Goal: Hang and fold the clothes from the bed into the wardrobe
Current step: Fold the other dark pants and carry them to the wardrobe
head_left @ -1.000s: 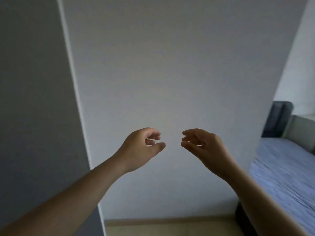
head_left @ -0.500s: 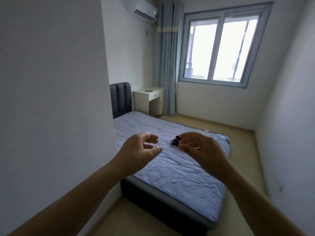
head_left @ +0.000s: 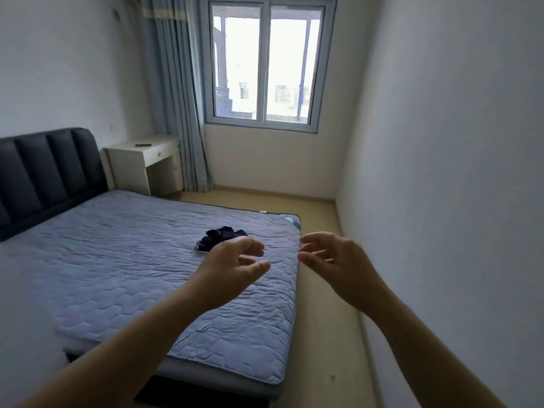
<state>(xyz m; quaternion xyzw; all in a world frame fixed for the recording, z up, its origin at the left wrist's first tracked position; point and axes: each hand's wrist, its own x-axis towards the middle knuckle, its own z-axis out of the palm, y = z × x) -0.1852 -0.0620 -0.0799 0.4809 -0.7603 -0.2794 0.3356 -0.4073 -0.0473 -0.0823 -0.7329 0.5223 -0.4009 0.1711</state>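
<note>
a: through the head view, where do we find the clothes?
b: a small crumpled heap of dark navy clothes (head_left: 221, 237) lies on the bed (head_left: 117, 260), towards its far right corner, just beyond our left grip (head_left: 229, 272).
a: and our grips?
b: both hold nothing, fingers loosely curled. the right grip (head_left: 338, 266) faces the left, a little apart from it.
a: textures?
b: we see a blue-grey cover, quilted in rounded cells and slightly wrinkled, and a dark headboard (head_left: 50, 172) padded in upright channels.
</note>
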